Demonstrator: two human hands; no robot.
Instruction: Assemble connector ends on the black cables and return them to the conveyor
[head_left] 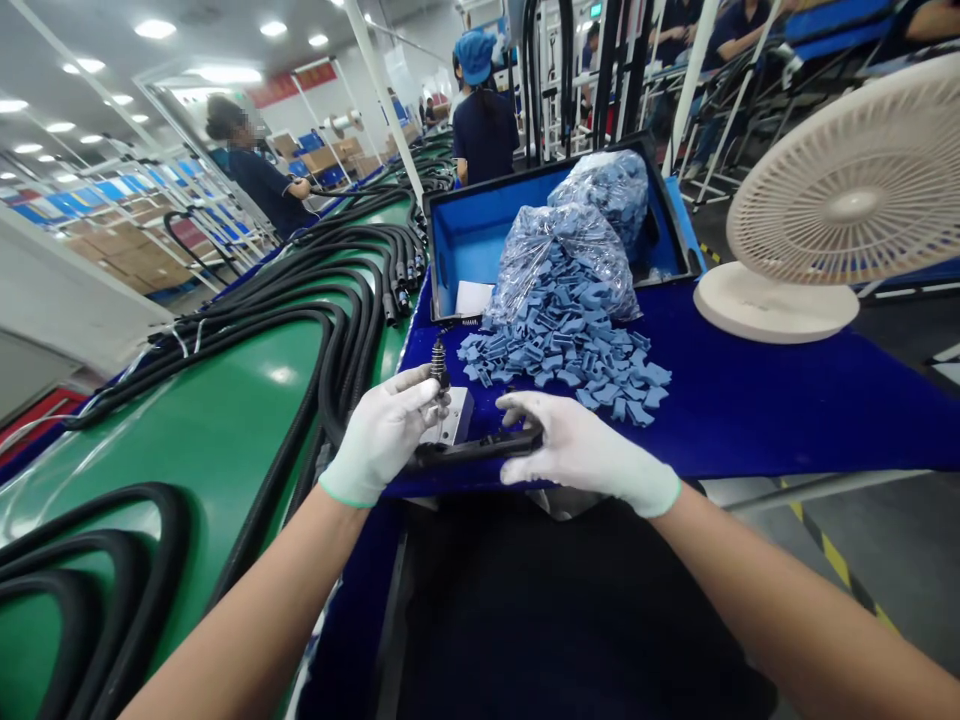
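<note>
Both my hands wear white gloves. My left hand is closed round the end of a black cable piece beside a small metal block with a spring post. My right hand pinches the other end of the same black piece on the blue cloth-covered table. Just beyond my hands lies a heap of small blue plastic clips, spilling from a clear bag.
A blue tray holds a second bag of clips. A white fan stands at right. Black corrugated hoses run along the green conveyor at left. Other people work at the far end.
</note>
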